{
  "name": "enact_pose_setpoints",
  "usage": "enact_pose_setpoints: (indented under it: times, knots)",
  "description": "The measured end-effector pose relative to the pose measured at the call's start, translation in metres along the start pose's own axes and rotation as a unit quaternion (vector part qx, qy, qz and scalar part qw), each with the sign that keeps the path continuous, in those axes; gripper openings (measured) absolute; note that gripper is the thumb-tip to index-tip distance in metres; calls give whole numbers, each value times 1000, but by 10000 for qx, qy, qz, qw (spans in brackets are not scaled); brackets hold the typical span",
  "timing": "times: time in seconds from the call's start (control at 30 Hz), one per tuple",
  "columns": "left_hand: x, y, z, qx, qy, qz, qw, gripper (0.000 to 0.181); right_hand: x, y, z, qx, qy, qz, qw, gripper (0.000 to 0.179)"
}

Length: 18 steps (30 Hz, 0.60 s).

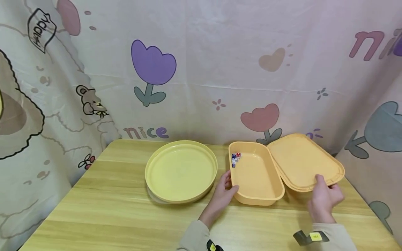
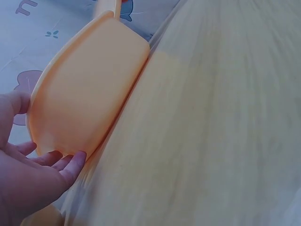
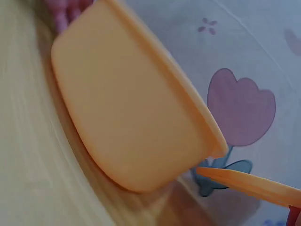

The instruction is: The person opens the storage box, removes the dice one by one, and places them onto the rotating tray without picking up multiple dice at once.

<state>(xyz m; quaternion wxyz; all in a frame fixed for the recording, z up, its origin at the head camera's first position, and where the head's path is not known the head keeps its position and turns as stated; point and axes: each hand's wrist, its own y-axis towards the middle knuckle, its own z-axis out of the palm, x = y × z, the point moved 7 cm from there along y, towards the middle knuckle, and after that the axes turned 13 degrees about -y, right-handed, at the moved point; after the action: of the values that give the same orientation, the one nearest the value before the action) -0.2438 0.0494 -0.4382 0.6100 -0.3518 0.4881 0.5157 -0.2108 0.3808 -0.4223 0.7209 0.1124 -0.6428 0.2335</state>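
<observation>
An orange rectangular plastic box (image 1: 255,174) stands on the table, with several small dice (image 1: 234,159) in blue, red and white at its far left corner. My left hand (image 1: 223,191) grips the box at its near left side, thumb at the rim and fingers along the outer wall. In the left wrist view those fingers (image 2: 73,167) lie against the box wall (image 2: 94,84). My right hand (image 1: 325,200) holds the matching orange lid (image 1: 304,162) by its near right corner, thumb on top. The lid is tilted and overlaps the box's right rim in the head view.
A round yellow tray (image 1: 181,172) lies to the left of the box on the wooden table (image 1: 119,209). A printed curtain (image 1: 201,69) hangs behind the table and along both sides.
</observation>
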Motion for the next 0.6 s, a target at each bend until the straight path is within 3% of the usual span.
enact_pose_setpoints:
  times: [0.13, 0.3, 0.43, 0.6]
  knots:
    - [-1, -1, -1, -15, 7, -5, 10000, 61, -38, 17, -6, -81, 543, 1005, 9934, 25]
    - [1, 0, -1, -4, -46, -43, 10000, 61, -44, 3, -9, -30, 442, 1645, 9854, 33]
    - [1, 0, 0, -12, -90, -39, 10000, 61, -36, -17, -8, 38, 184, 1700, 9853, 45]
    - [0, 0, 0, -41, -119, -25, 9999, 61, -25, -25, -4, 248, -309, 1221, 9917, 71]
